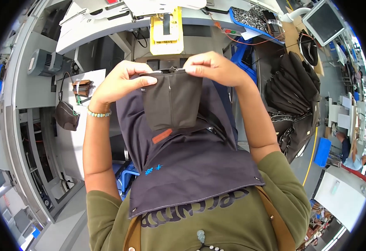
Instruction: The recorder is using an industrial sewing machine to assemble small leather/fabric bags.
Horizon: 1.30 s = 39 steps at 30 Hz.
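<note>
A dark brown pouch with a seam down its middle hangs from both my hands, in front of my dark apron. At its upper left corner my left hand is closed, the thumb lying along the top edge. My right hand pinches the upper right corner, with thumb and fingers pressed together. Between the hands a small metal piece shows at the top edge; its kind is too small to make out. The pouch's far side is hidden from me.
Ahead, a yellow machine part juts from the white workbench. A blue tray holds many small metal pieces. Stacked dark pouches lie to the right, below a monitor. Another dark pouch lies left. A person sits far right.
</note>
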Available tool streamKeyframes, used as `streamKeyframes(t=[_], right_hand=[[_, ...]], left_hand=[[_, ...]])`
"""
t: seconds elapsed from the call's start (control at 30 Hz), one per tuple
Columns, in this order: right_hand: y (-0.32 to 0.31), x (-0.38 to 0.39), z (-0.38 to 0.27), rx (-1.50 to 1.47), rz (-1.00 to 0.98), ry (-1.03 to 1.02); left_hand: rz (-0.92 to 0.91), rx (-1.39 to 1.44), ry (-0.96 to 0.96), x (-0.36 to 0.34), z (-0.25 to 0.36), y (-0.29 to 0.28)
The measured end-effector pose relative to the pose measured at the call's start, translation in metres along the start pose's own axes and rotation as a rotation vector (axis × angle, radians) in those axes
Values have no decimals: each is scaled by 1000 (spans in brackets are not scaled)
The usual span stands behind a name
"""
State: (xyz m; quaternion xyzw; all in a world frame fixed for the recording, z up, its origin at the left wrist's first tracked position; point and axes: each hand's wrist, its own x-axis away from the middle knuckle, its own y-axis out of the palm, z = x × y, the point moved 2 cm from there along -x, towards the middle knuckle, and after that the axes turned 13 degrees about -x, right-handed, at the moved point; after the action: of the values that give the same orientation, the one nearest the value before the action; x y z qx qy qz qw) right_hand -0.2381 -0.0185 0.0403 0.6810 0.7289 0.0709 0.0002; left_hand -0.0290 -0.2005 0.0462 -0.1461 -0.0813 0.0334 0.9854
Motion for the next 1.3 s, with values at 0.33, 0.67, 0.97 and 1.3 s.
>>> streamKeyframes(t=[0.33, 0.67, 0.97, 1.3], right_hand=[[-6, 8, 7, -110, -68, 82], [-7, -6, 7, -233, 173, -105], [1, -20, 4, -244, 191, -74], [-8, -21, 20, -238, 241, -100]], left_hand=[[-84, -132, 11, -6, 13, -8], [242, 36, 72, -20, 9, -11], [16, 57, -58, -22, 18, -3], [-4, 19, -60, -28, 3, -11]])
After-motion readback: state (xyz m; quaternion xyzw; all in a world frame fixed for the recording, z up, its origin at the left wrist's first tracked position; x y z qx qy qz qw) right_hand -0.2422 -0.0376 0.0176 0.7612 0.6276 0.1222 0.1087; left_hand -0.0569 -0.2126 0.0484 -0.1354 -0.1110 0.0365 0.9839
